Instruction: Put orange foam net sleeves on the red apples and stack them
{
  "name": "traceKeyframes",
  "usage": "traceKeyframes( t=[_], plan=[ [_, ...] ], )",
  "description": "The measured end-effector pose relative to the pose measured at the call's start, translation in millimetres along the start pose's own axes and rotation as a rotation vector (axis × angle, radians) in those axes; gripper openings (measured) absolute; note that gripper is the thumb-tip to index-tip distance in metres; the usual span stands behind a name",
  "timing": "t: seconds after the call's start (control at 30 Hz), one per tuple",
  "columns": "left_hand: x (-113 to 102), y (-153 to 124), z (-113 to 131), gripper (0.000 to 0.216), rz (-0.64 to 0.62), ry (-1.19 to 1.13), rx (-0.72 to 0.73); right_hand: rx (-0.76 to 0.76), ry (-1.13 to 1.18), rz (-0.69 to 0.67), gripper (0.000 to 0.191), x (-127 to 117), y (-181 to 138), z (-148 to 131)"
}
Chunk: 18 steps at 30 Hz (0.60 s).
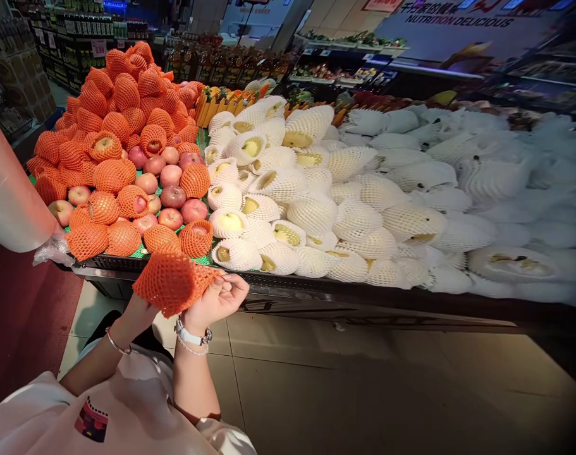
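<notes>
An orange foam fruit net (169,284) is held up in front of the display's front edge. My right hand (219,300) is closed, thumb and fingers pinching the net's narrow right end. My left hand (140,311) supports the net from below on its left side; its fingers are hidden behind the mesh. A rounded bulge shows in the net, but whether fruit is inside I cannot tell. Just beyond are red apples (171,218), some bare. Others wear orange foam nets (122,238) like the one I hold.
Right of the apples lies a wide bank of yellow-green fruit in white foam nets (311,213). A black display rim (316,285) runs along the front. A roll of clear plastic bags (12,183) stands at the left. Bottles (221,66) line the back. Tiled floor (288,373) lies below.
</notes>
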State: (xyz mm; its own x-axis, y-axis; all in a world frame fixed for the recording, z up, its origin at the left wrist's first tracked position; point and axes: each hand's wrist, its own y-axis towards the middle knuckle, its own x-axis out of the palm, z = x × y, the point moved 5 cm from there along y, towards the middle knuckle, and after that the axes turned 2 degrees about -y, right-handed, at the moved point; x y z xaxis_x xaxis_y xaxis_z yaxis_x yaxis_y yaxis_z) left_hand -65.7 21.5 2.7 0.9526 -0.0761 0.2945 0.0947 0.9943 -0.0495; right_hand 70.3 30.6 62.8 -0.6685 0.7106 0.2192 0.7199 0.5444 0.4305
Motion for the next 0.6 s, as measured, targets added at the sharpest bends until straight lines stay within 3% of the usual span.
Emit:
traceKeyframes(
  t=[0.1,0.2,0.4,0.6],
  plan=[
    [-4,0,4,0.016,0.004,0.131,0.064,0.087,0.032,-0.022,0.025,0,4,5],
    [-1,3,-5,0.009,0.094,0.130,0.093,0.131,0.030,-0.010,0.026,-1,4,10],
    [-3,0,-33,0.027,0.364,-0.150,0.023,0.118,0.034,0.006,0.026,-3,-3,18],
    [14,-6,-47,0.050,0.181,-0.397,-0.145,0.086,0.032,0.036,0.009,-4,-3,16]
  ],
)
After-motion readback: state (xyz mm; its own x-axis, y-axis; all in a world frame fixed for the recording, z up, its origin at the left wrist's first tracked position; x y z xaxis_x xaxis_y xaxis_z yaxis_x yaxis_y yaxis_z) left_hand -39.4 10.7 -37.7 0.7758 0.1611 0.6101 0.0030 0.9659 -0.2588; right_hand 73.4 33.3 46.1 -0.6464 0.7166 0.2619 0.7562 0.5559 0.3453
